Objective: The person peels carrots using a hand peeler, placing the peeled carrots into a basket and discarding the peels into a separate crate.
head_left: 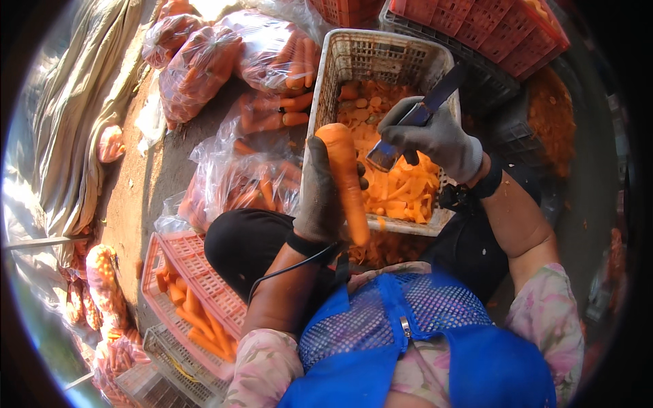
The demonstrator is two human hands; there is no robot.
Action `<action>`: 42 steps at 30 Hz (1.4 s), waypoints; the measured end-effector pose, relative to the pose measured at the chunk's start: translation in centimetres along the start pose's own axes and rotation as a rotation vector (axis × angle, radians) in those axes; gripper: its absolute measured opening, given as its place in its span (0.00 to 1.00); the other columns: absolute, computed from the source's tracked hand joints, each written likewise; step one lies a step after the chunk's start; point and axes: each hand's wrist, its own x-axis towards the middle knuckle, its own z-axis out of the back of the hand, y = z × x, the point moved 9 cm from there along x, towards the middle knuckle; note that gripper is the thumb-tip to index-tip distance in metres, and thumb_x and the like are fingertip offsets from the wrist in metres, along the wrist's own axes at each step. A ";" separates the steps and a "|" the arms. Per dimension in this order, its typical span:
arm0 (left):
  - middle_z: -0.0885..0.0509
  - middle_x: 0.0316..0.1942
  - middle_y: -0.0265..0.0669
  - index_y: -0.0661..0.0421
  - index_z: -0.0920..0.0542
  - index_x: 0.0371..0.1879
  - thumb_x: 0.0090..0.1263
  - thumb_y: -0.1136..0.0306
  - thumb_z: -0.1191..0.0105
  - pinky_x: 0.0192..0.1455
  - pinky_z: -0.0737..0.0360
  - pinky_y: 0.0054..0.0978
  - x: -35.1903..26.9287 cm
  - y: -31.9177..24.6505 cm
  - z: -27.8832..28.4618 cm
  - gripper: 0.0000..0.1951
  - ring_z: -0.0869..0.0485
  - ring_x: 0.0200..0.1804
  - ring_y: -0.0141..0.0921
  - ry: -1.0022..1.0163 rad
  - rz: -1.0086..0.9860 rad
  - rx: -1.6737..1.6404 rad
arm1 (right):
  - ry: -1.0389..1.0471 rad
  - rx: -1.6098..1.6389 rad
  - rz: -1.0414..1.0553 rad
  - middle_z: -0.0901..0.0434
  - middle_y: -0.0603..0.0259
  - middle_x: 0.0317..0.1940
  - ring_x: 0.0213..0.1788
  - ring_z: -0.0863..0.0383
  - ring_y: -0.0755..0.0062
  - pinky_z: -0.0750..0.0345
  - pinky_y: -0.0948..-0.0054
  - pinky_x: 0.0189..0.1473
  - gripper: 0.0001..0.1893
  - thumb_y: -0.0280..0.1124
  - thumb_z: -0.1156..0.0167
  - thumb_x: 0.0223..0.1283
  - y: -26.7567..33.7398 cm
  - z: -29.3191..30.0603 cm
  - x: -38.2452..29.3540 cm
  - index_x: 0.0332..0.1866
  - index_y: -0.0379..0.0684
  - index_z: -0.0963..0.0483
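Observation:
My left hand (321, 196), in a grey work glove, is closed around a large orange carrot (344, 173) that looks peeled and points down towards me. To its right, my right hand (433, 135), gloved too, grips a tool with a dark blade and a blue part (423, 109); it looks like a knife together with a peeler, though the fingers hide part of it. Both hands are above a dirty white plastic crate (390, 41). Carrot peelings (408, 191) and cut round carrot slices (375, 102) lie inside the crate. The tool and the carrot are apart.
Clear plastic bags of carrots (199, 71) lie beyond the crate's left side, with another bag (245, 178) nearer. A pink crate (191, 275) holding carrots is by my left knee. Red crates (484, 30) are stacked at the upper right, and a peelings heap (551, 122) lies farther right.

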 end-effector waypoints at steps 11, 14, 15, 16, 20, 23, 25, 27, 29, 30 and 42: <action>0.13 0.54 0.37 0.56 0.29 0.81 0.88 0.29 0.59 0.49 0.13 0.31 -0.4 3.6 -1.0 0.42 0.12 0.49 0.31 0.323 -0.047 0.164 | 0.125 -0.360 0.058 0.08 0.64 0.35 0.32 0.11 0.81 0.16 0.78 0.31 0.08 0.30 0.21 0.70 1.4 -0.2 3.8 0.48 0.39 0.10; 0.14 0.48 0.33 0.56 0.29 0.81 0.86 0.27 0.56 0.41 0.18 0.24 -2.9 -0.4 -4.6 0.44 0.16 0.39 0.25 0.313 -0.401 0.483 | -0.213 -0.515 0.464 0.08 0.65 0.35 0.30 0.11 0.82 0.18 0.79 0.28 0.08 0.31 0.24 0.72 1.9 8.0 5.9 0.48 0.39 0.10; 0.13 0.46 0.33 0.57 0.26 0.79 0.86 0.26 0.57 0.42 0.17 0.25 -3.1 -0.6 -4.0 0.44 0.15 0.38 0.27 0.234 -0.355 0.428 | -0.242 -0.420 0.368 0.10 0.64 0.33 0.28 0.13 0.81 0.18 0.79 0.27 0.09 0.31 0.23 0.72 2.1 7.7 5.6 0.50 0.38 0.11; 0.13 0.43 0.33 0.56 0.23 0.74 0.85 0.24 0.58 0.41 0.16 0.25 -2.3 0.1 -2.7 0.44 0.14 0.38 0.28 0.179 -0.214 0.293 | -0.224 -0.342 0.289 0.10 0.64 0.32 0.27 0.14 0.81 0.19 0.79 0.27 0.09 0.31 0.23 0.72 1.5 6.9 4.7 0.49 0.37 0.11; 0.14 0.40 0.34 0.51 0.19 0.65 0.86 0.25 0.58 0.42 0.15 0.30 -0.8 0.1 0.1 0.38 0.15 0.38 0.30 0.060 -0.012 0.009 | -0.027 -0.130 0.034 0.09 0.62 0.32 0.24 0.17 0.82 0.21 0.80 0.25 0.09 0.28 0.23 0.70 -0.4 2.0 1.6 0.48 0.35 0.11; 0.14 0.41 0.34 0.52 0.19 0.64 0.86 0.26 0.57 0.43 0.14 0.30 -0.8 0.3 -0.3 0.37 0.14 0.39 0.30 0.047 0.046 -0.095 | 0.267 -0.059 -0.201 0.08 0.62 0.33 0.25 0.15 0.81 0.20 0.79 0.27 0.09 0.28 0.20 0.66 -2.2 -4.8 -3.1 0.48 0.38 0.10; 0.13 0.42 0.34 0.52 0.20 0.63 0.87 0.27 0.57 0.43 0.14 0.29 -1.1 0.5 -0.8 0.36 0.14 0.40 0.30 0.044 0.067 -0.124 | 0.448 -0.073 0.056 0.07 0.64 0.34 0.28 0.14 0.81 0.19 0.79 0.29 0.10 0.28 0.19 0.65 -1.5 -8.1 -4.1 0.47 0.39 0.10; 0.11 0.46 0.39 0.55 0.19 0.60 0.86 0.25 0.59 0.48 0.10 0.37 -1.2 1.4 -1.8 0.39 0.10 0.43 0.36 0.105 0.114 -0.236 | 0.550 -0.106 0.228 0.07 0.66 0.36 0.32 0.12 0.82 0.18 0.79 0.32 0.10 0.28 0.19 0.65 -1.0 -9.7 -4.3 0.47 0.38 0.10; 0.12 0.49 0.38 0.54 0.22 0.69 0.87 0.28 0.56 0.45 0.13 0.32 -0.5 3.2 -1.0 0.38 0.12 0.44 0.33 0.181 0.074 -0.134 | 0.376 -0.251 -0.109 0.07 0.63 0.34 0.30 0.12 0.79 0.18 0.80 0.32 0.10 0.28 0.19 0.66 -2.1 -5.4 0.1 0.49 0.37 0.09; 0.13 0.50 0.38 0.54 0.24 0.74 0.87 0.29 0.54 0.44 0.14 0.29 -0.2 4.0 -0.5 0.38 0.13 0.44 0.31 0.211 0.048 -0.081 | 0.207 -0.271 0.097 0.07 0.63 0.34 0.29 0.13 0.81 0.20 0.80 0.30 0.09 0.28 0.20 0.68 -0.4 -2.2 2.8 0.49 0.37 0.09; 0.13 0.45 0.36 0.54 0.19 0.65 0.87 0.29 0.55 0.45 0.11 0.32 0.2 1.0 -0.3 0.36 0.11 0.44 0.31 0.041 0.044 -0.152 | 0.337 -0.050 -0.004 0.05 0.63 0.39 0.39 0.08 0.81 0.15 0.79 0.38 0.10 0.30 0.21 0.70 -1.0 -5.7 -3.7 0.50 0.37 0.11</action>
